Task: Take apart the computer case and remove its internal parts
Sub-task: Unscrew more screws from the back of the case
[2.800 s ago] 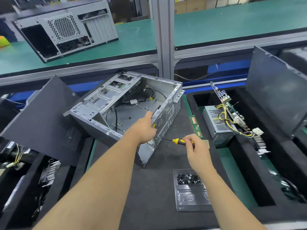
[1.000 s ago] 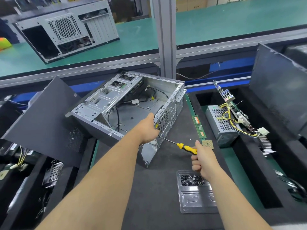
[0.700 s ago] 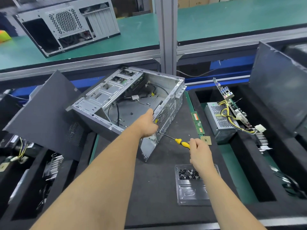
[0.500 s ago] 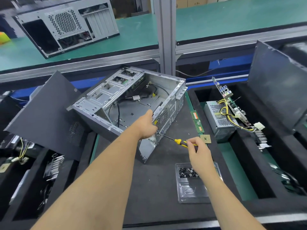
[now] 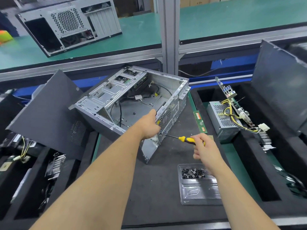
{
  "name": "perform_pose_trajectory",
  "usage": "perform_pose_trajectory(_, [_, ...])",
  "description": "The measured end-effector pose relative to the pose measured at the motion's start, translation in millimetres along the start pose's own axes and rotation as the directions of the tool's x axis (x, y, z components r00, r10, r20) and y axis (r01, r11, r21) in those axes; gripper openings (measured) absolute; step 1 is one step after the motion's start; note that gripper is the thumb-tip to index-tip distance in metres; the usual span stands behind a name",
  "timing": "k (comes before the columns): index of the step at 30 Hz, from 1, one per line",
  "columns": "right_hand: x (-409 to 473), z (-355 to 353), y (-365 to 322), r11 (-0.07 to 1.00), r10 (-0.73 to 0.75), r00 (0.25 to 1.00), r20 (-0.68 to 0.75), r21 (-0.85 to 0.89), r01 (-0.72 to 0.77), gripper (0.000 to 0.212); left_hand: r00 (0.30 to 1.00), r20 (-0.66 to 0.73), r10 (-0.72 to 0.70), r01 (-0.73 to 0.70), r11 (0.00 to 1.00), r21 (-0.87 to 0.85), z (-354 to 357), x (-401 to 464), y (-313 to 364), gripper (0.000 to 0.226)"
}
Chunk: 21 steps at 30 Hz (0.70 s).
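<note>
Two hands are at work on one computer case. Your left hand is curled over the near top edge of the case, at the corner by the round fan holes, and holds it steady. Your right hand pinches the yellow handle of the screwdriver with curled fingers.

The case sits straight ahead of you on the dark table, open side up, and its long side runs away from your left hand, up and to the left. The back wall of the case lies between your two hands. The screwdriver lies almost flat. Its thin metal tip points left, away from your right hand, and meets the back wall just below your left hand, likely at a screw, though the screw is too small to see. So the turning job belongs to your right hand, and you need to keep the tool in a straight line with that spot.

A clear tray of screws waits just below your right hand. A green memory stick lies just past your right hand, and a power supply with yellow wires sits further right.

There are small stickers on the case and the memory stick, but no writing or brand is clear enough to read.
</note>
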State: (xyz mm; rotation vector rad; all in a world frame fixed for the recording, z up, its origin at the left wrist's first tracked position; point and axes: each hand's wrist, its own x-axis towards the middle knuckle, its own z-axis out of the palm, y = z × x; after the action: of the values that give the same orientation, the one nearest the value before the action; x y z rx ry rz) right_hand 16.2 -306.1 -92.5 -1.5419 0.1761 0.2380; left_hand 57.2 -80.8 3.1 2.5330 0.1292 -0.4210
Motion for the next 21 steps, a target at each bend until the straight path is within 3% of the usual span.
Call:
perform_pose_trajectory(2, [-0.7, -4.3, 0.1, 0.974, -0.119, 0.993, 0.015, -0.192, 0.12, 0.019, 1.0, -0.002, 0.002, -0.002, 1.0, 0.003, -0.2, -0.2, -0.1, 0.022])
perform_pose_trajectory(4, [-2.5, -4.1, 2.1, 0.961, -0.149, 0.989, 0.006, -0.236, 0.147, 0.021, 1.0, -0.006, 0.003, -0.003, 1.0, 0.006, -0.2, -0.8, 0.4, 0.023])
perform_pose_trajectory(8, [-7.8, 5.5, 7.9, 0.982, 0.099, 0.992, -0.075, 0.167, -0.085, 0.014, 1.0, -0.02, 0.011, -0.011, 1.0, 0.024, -0.2, -2.4, 1.3, 0.033])
perform_pose_trajectory(11, [-7.2, 9.0, 6.2, 0.839, 0.377, 0.926, -0.001, 0.424, -0.341, 0.012, 1.0, -0.019, 0.008, -0.008, 1.0, 0.019, 0.0, -1.9, 0.8, 0.035])
perform_pose_trajectory(14, [-2.2, 13.3, 2.9, 0.746, 0.498, 0.867, 0.014, 0.503, -0.436, 0.021, 1.0, -0.019, 0.009, -0.009, 1.0, 0.016, 0.0, -1.7, 0.2, 0.036])
perform_pose_trajectory(17, [0.7, 17.3, 2.3, 0.899, 0.398, 0.91, -0.115, 0.246, -0.362, 0.028, 1.0, -0.023, 0.012, -0.012, 1.0, 0.012, 0.0, -1.0, -0.2, 0.033])
perform_pose_trajectory(19, [-0.1, 17.6, 6.0, 0.985, 0.165, 0.968, -0.188, -0.024, -0.172, 0.032, 1.0, -0.02, 0.012, -0.012, 1.0, 0.011, 0.4, 0.0, -0.5, 0.031])
perform_pose_trajectory(21, [-5.4, 13.3, 12.9, 0.921, -0.125, 0.978, -0.17, -0.387, 0.05, 0.033, 1.0, -0.019, 0.014, -0.013, 1.0, 0.014, 0.7, 0.5, -1.2, 0.03])
